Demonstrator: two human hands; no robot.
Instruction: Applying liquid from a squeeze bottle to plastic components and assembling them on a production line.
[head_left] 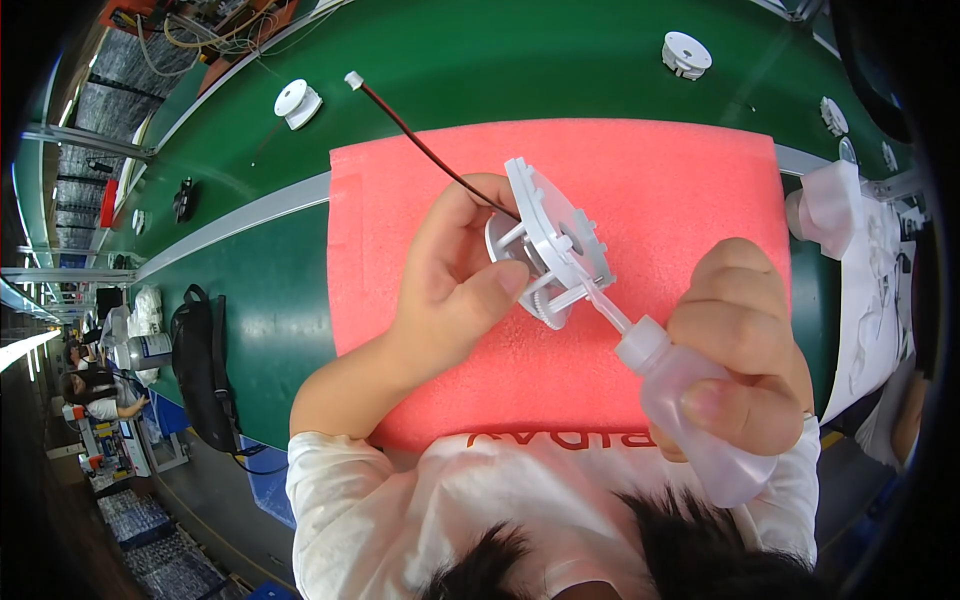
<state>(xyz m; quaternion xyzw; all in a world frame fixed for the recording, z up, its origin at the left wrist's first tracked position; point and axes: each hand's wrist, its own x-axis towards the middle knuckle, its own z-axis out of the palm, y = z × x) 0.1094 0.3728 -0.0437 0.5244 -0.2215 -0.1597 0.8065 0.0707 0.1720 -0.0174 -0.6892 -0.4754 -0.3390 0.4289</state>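
My left hand (455,265) is closed around a white plastic gear assembly (548,240), which is tilted on edge above a pink foam mat (660,200). Out of the assembly, up and to the left, runs a dark red and black cable (420,145) that ends in a small white connector (354,80). My right hand (735,350) grips a translucent squeeze bottle (690,400) with a white cap. Its thin nozzle points up and left, its tip at the assembly's lower right side; whether they touch I cannot tell.
Beyond the mat lies a green conveyor belt (480,85) carrying several white round parts, among them one at left (297,104) and one at right (686,55). A black bag (203,360) rests at the left. White sheeting (870,290) hangs at the right.
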